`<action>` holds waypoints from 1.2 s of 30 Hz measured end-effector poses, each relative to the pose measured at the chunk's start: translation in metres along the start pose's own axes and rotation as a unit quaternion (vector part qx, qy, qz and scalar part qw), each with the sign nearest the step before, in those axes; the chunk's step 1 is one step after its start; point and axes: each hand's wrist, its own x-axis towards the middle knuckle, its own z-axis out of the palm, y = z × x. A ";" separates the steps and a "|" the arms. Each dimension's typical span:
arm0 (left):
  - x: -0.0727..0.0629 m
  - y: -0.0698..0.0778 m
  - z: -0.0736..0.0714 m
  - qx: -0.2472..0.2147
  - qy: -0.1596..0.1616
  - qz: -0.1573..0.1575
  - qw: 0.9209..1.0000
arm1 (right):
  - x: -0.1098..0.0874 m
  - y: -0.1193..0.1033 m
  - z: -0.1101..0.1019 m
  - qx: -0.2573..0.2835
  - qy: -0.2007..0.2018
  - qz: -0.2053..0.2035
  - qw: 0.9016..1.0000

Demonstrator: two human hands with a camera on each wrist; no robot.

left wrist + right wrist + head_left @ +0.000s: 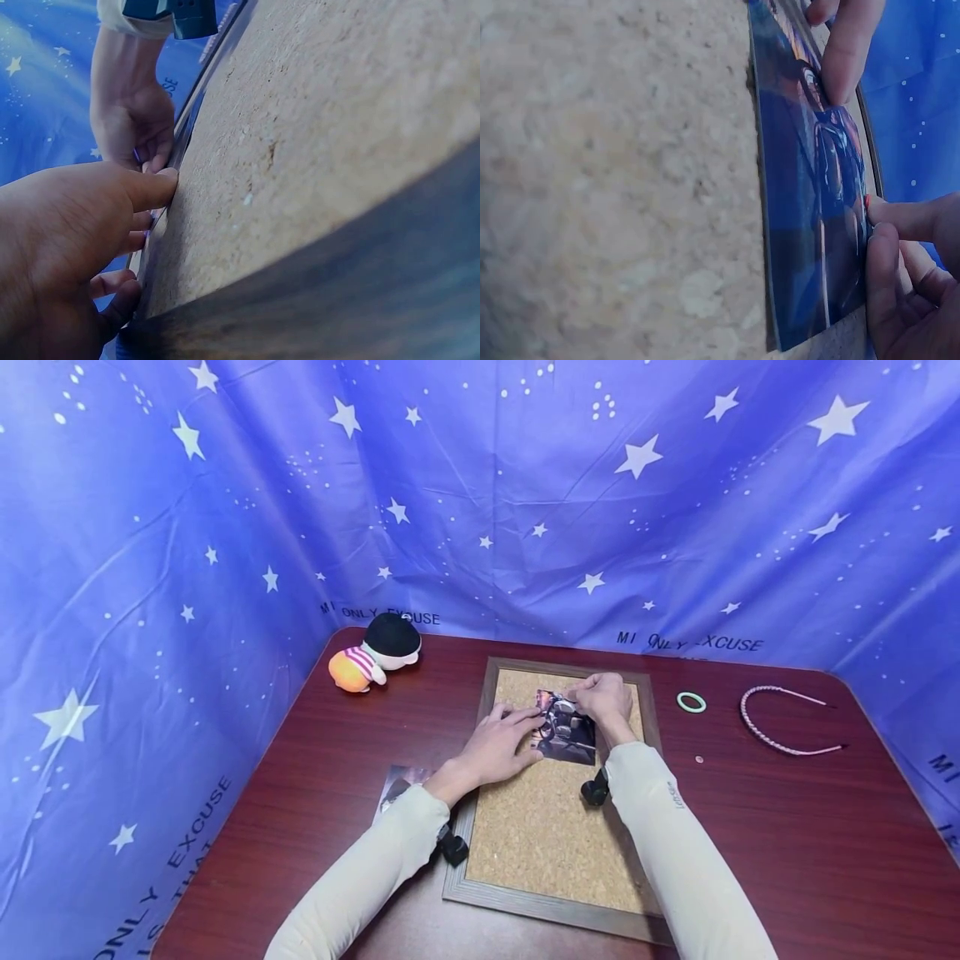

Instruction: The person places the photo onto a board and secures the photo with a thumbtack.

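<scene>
A glossy dark photo [566, 739] lies on the cork of a wood-framed corkboard [555, 827], in its upper part. My left hand [498, 747] rests at the photo's left side, its fingers extended over that edge. At the upper right edge of the photo, my right hand [603, 697] pinches with thumb and forefinger. A small red thing [868, 201] shows between those fingertips in the right wrist view, mostly hidden; I cannot tell its kind. The photo's near edge stands slightly off the cork there.
Another photo [393, 781] lies left of the board, partly under the left sleeve. A plush doll [375, 652] is at the back left. To the right are a green ring [691, 702], a small round piece [699, 759] and a braided pink headband [765, 734]. Starry blue cloth [480, 485] surrounds the table.
</scene>
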 end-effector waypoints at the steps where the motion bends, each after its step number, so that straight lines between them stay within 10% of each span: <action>1: 0.000 0.000 0.000 0.000 -0.002 0.000 1.000 | 0.000 0.000 0.001 -0.002 0.000 0.002 1.000; 21: -0.001 0.004 0.001 -0.016 0.004 -0.004 1.000 | -0.004 0.009 -0.005 0.049 -0.008 -0.033 0.998; 36: -0.004 0.002 0.001 -0.018 0.003 0.004 1.000 | -0.001 0.017 -0.005 0.230 -0.013 -0.032 0.973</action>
